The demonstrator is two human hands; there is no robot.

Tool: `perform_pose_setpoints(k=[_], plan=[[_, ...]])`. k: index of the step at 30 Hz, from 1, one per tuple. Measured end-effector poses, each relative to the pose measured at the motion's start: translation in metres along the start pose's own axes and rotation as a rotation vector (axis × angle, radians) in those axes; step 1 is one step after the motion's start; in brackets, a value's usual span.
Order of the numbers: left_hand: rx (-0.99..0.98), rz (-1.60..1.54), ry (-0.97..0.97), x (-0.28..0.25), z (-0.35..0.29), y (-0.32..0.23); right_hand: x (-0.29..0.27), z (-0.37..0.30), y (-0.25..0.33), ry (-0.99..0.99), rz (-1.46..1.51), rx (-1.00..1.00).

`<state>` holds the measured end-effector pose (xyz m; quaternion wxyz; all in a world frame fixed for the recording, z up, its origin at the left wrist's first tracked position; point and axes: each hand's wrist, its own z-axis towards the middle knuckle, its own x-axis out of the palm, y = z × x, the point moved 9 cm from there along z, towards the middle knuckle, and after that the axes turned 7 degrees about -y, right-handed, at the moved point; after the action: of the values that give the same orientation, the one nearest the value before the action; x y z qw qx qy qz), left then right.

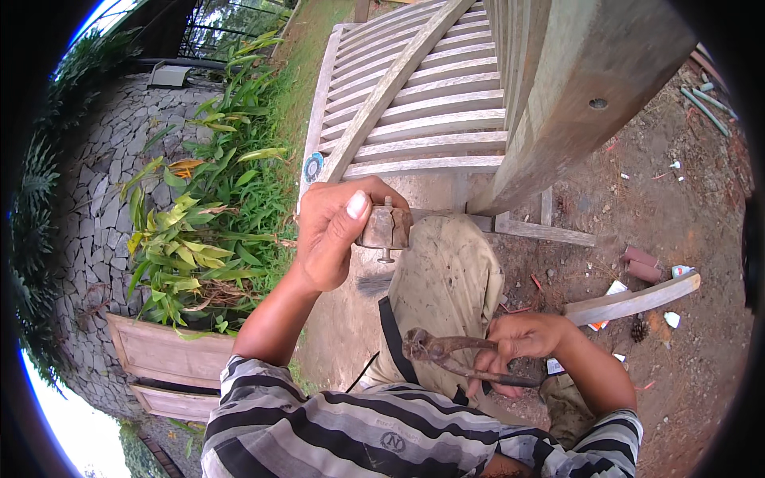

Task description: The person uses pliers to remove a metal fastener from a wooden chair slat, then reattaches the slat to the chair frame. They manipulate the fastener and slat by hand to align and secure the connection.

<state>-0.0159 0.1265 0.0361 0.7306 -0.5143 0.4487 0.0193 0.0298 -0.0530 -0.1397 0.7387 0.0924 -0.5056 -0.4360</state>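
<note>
My left hand [328,233] is raised in front of me, its thumb and fingers closed round a rusty metal block [382,229]. A bolt [386,256] passes through the block, its ends sticking out above and below. Lower down on the right, my right hand [522,348] wraps round the handles of rusty pincers [454,348]. Their round jaws point left, toward my body's middle, and their handles stand somewhat apart. The pincers are well apart from the block. Below both hands is my stained khaki trouser leg [446,279].
Ahead stands a weathered slatted wooden gate [430,103] beside a thick post [558,103] with a hole. A curved wood piece [633,301], reddish rolls [641,264] and scraps lie on the dirt at right. A stone wall [88,215], plants [239,175] and a wooden panel [171,350] line the left.
</note>
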Motion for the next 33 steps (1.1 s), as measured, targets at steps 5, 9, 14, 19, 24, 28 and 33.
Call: perform_pose_setpoints(k=[5,9,14,19,24,28,33], plan=[[-0.017,-0.028,0.033,0.001,-0.001,0.004,-0.018,0.009,0.017,-0.525,-0.743,0.109],[-0.066,-0.065,0.037,0.007,-0.001,0.009,-0.011,0.002,0.057,-0.778,-1.083,-0.011],[-0.066,-0.035,0.048,0.007,0.0,0.01,0.011,-0.015,0.1,-1.104,-1.859,-0.233],[-0.042,-0.002,0.034,0.009,0.004,0.006,0.011,-0.027,0.112,-1.278,-2.049,-0.35],[-0.034,-0.045,-0.011,0.009,0.0,0.008,-0.003,-0.034,0.116,-1.395,-2.058,-0.147],[-0.054,0.0,0.059,0.008,0.003,0.012,0.008,-0.026,0.117,-1.21,-2.222,-0.379],[-0.027,0.004,0.051,0.004,-0.002,0.015,-0.005,-0.031,0.115,-1.35,-2.118,-0.237]])
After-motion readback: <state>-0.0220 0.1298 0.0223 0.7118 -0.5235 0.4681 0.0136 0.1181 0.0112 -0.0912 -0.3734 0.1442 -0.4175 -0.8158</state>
